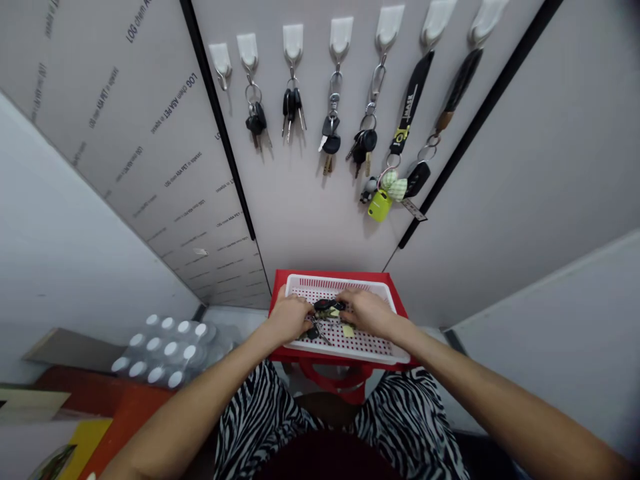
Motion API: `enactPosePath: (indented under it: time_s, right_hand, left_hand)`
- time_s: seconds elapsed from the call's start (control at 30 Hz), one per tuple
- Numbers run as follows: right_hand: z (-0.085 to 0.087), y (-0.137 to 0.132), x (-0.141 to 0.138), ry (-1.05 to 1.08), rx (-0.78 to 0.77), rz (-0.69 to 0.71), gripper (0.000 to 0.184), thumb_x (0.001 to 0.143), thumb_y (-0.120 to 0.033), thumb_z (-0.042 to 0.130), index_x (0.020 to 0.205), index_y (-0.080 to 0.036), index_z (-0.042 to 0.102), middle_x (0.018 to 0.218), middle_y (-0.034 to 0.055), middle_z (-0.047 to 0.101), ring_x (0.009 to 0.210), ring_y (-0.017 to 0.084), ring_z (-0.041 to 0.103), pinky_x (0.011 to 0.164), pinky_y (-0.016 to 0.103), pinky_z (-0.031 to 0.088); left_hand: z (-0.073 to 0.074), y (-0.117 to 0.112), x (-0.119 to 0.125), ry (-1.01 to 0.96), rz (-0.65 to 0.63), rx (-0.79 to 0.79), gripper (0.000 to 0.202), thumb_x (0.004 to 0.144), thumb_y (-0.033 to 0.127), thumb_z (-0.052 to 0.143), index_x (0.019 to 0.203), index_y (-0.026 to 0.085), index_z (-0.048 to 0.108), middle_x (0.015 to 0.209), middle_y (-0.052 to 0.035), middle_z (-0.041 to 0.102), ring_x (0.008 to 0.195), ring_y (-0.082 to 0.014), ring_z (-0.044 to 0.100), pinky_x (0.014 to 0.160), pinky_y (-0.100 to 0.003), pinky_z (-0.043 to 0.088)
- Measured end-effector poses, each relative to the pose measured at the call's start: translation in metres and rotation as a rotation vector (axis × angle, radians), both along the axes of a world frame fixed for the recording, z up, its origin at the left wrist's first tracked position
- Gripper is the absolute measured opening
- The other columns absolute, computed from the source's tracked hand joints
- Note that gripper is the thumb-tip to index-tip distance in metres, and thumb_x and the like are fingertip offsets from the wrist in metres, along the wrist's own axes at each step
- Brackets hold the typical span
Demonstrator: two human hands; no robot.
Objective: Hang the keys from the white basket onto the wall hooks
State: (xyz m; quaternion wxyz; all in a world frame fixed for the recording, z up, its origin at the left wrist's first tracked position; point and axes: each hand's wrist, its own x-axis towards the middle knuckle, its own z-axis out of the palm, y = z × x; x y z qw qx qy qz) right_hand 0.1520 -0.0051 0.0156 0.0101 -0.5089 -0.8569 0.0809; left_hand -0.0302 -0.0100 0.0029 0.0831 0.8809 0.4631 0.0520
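A white plastic basket (380, 347) with a perforated bottom sits on a red surface in front of me. Inside it lies a bunch of keys (327, 308) with black heads, along with loose keys (313, 332) and a small yellow tag (348, 331). My left hand (290, 317) reaches in from the left, fingers curled at the left end of the bunch. From the right, my right hand (367, 312) has its fingers closed on the other end. The fingertips are partly hidden among the keys.
White hooks (341, 37) line the wall panel; most carry key rings or straps, including a lime-green tag (380, 205). The leftmost hook (220, 60) carries no keys. Packed bottles with white caps (163, 347) stand at lower left. A red handle (335, 383) hangs below the basket.
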Motion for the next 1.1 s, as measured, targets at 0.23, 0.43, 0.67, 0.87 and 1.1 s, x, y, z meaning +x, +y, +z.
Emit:
enactPosePath:
  time_s: [0.23,0.43,0.67,0.87,1.1]
  right_hand:
    - [-0.01,0.007,-0.014,0.069,0.011,-0.044,0.016,0.067,-0.022,0.038,0.069,-0.016,0.053,0.071,0.005,0.054,0.062,0.013,0.047,0.054,0.021,0.03]
    - [0.001,0.009,-0.004,0.422,-0.097,-0.084,0.023,0.069,-0.025,0.032,0.057,-0.015,0.049,0.048,-0.0027,0.043,0.045,0.007,0.036,0.044,0.018,0.026]
    - [0.019,0.009,0.001,0.539,-0.165,-0.225,0.026,0.069,-0.031,0.032,0.058,-0.015,0.05,0.045,-0.0032,0.043,0.041,0.006,0.036,0.04,0.018,0.026]
    - [0.024,0.005,-0.004,0.402,0.0,-0.129,0.02,0.064,-0.027,0.041,0.067,-0.015,0.057,0.067,0.004,0.057,0.061,0.012,0.048,0.057,0.022,0.034]
    - [0.025,-0.004,-0.026,0.738,-0.176,0.044,0.016,0.066,-0.023,0.04,0.069,-0.015,0.053,0.066,0.0003,0.055,0.061,0.01,0.048,0.058,0.02,0.036]
  left_hand:
    - [-0.002,0.001,0.001,-0.109,0.062,-0.034,0.011,0.063,0.021,0.043,0.061,0.017,0.054,0.068,-0.0045,0.056,0.073,-0.0172,0.046,0.075,-0.035,0.023]
    - [-0.005,0.001,-0.002,-0.334,0.149,0.011,0.012,0.068,0.02,0.036,0.066,0.018,0.048,0.065,0.0005,0.054,0.065,-0.0114,0.046,0.075,-0.029,0.027]
    - [0.007,0.002,-0.005,-0.574,0.166,-0.092,0.006,0.064,0.017,0.04,0.065,0.017,0.046,0.063,0.0019,0.051,0.064,-0.01,0.045,0.07,-0.025,0.032]
    - [0.028,0.005,-0.002,-0.883,0.137,-0.238,0.005,0.063,0.015,0.04,0.066,0.015,0.044,0.064,0.0016,0.046,0.063,-0.0081,0.043,0.062,-0.02,0.035]
    - [0.045,0.006,0.003,-1.028,0.098,-0.346,0.004,0.063,0.015,0.042,0.065,0.014,0.044,0.059,0.0028,0.044,0.057,-0.0062,0.041,0.056,-0.018,0.034]
